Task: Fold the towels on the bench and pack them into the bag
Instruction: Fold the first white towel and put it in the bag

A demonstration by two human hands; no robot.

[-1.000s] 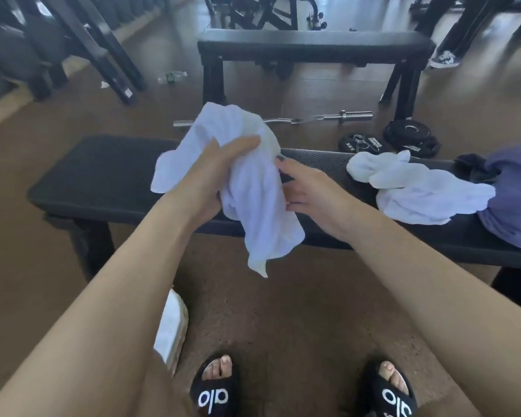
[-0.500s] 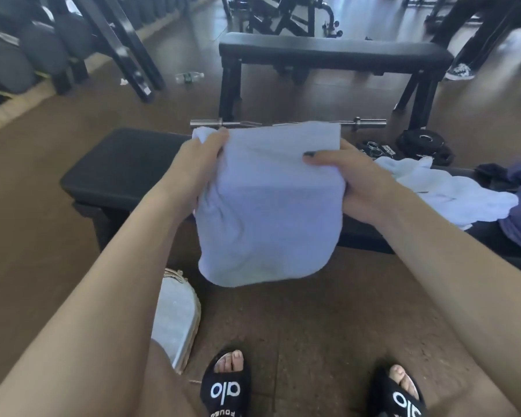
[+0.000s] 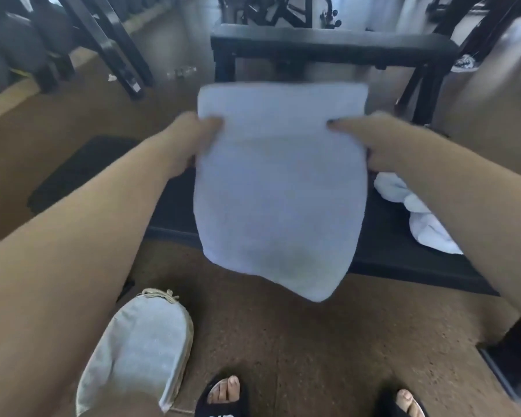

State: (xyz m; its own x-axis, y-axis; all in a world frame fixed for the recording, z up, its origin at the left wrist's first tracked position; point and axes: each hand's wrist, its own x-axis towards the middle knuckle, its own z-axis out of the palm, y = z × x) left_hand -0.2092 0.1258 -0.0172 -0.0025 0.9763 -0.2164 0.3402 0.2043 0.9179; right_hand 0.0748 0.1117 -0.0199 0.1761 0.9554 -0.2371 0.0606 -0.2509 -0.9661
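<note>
A white towel [image 3: 278, 188] hangs spread in the air above the black bench [image 3: 403, 260]. My left hand [image 3: 193, 139] grips its left edge and my right hand [image 3: 370, 139] grips its right edge, both a little below the top corners. The upper part stands up flat above my fingers; the lower part droops past the bench's front edge. A second white towel [image 3: 418, 218] lies crumpled on the bench to the right, partly behind my right forearm. A pale grey bag [image 3: 139, 347] lies on the floor at my left foot.
A second black bench [image 3: 328, 46] stands farther back, with gym frames and dark weights [image 3: 0, 55] at the left. A plastic bottle [image 3: 181, 72] lies on the brown floor. My feet in black slides [image 3: 223, 398] are at the bottom.
The towel went from a bunched wad to a spread sheet held at both sides. My hands have lifted it higher and moved farther apart. The view tilted down, showing more of the bag.
</note>
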